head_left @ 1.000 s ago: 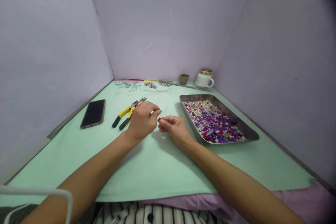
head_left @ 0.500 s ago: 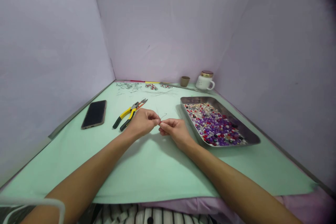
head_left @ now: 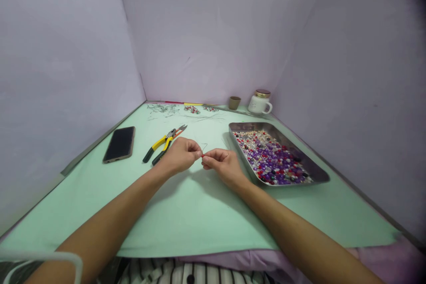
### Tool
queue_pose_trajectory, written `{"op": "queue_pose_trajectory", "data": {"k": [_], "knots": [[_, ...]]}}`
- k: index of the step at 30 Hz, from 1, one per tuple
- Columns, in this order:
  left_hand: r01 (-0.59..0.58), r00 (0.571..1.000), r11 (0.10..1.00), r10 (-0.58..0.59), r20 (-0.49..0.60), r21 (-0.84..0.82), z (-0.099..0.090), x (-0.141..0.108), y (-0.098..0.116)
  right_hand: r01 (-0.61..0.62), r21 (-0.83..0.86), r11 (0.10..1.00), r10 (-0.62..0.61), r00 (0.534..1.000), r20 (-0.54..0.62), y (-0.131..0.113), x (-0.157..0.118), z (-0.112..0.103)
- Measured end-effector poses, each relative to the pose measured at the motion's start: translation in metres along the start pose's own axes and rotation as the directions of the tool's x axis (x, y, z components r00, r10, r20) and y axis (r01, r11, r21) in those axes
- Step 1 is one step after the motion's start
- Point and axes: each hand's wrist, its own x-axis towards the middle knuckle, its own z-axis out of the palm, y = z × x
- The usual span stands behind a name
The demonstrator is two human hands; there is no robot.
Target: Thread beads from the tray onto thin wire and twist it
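Head view shows the left hand point(head_left: 181, 156) and right hand point(head_left: 226, 166) pinching a red bead point(head_left: 203, 155) over the desk point(head_left: 199, 217), left of the tray point(head_left: 313, 166). Two bead clusters point(head_left: 192, 109) sit formed near the far edge; the wire point(head_left: 205, 145) at the fingertips ends free, so this piece looks unfinished, its remaining work unclear.

Forearms point(head_left: 109, 222) cut off by the lower edge; striped garment point(head_left: 209, 273) likewise cropped. Wire point(head_left: 204, 145) between the fingertips too fine to trace; red bead point(head_left: 203, 156) partly hidden by fingers.
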Motion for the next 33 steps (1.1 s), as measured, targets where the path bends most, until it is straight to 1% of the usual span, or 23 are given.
{"op": "queue_pose_trajectory", "data": {"k": [2,4,6,8,11,14,17,20,23,27,33], "knots": [[0.025,1.000,0.996,-0.025,0.001,-0.085,0.000,-0.001,0.002,0.020,-0.028,0.999,-0.020,1.000,0.005,-0.002,-0.001,-0.001],[0.099,0.995,0.975,-0.100,0.006,-0.201,0.000,-0.001,0.004,0.012,-0.023,1.000,-0.012,1.000,0.010,-0.004,-0.001,-0.001],[0.156,0.987,0.949,-0.162,0.001,-0.274,0.000,0.000,0.005,-0.015,0.010,1.000,0.015,1.000,0.022,-0.004,-0.001,0.000],[0.133,0.989,0.957,-0.147,-0.034,-0.258,0.000,0.000,0.005,-0.039,0.042,0.998,0.037,0.998,0.043,-0.005,0.000,0.000],[0.075,0.993,0.984,-0.088,-0.075,-0.161,0.000,0.001,0.003,-0.044,0.068,0.997,0.037,0.995,0.091,-0.004,0.000,0.000],[0.094,0.991,0.988,-0.104,-0.089,-0.120,0.002,0.001,-0.001,-0.052,0.067,0.996,0.044,0.992,0.117,-0.003,0.000,0.000],[0.114,0.989,0.988,-0.123,-0.079,-0.105,0.005,0.001,-0.004,-0.093,0.026,0.995,0.091,0.993,0.079,-0.001,0.001,0.001],[0.064,0.995,0.996,-0.069,-0.067,-0.069,0.007,0.001,-0.005,-0.110,0.010,0.994,0.110,0.993,0.051,0.001,0.002,0.001],[0.036,0.996,0.998,-0.040,-0.079,-0.052,0.007,0.000,-0.005,-0.098,0.017,0.995,0.098,0.994,0.048,0.002,0.003,0.001],[0.049,0.995,0.996,-0.055,-0.079,-0.072,0.007,0.001,-0.004,-0.082,0.070,0.994,0.083,0.997,-0.001,0.003,0.003,0.002],[0.067,0.996,0.988,-0.074,-0.042,-0.137,0.004,0.001,0.002,-0.031,0.143,0.989,0.037,0.999,-0.039,0.006,0.002,0.003]]}}
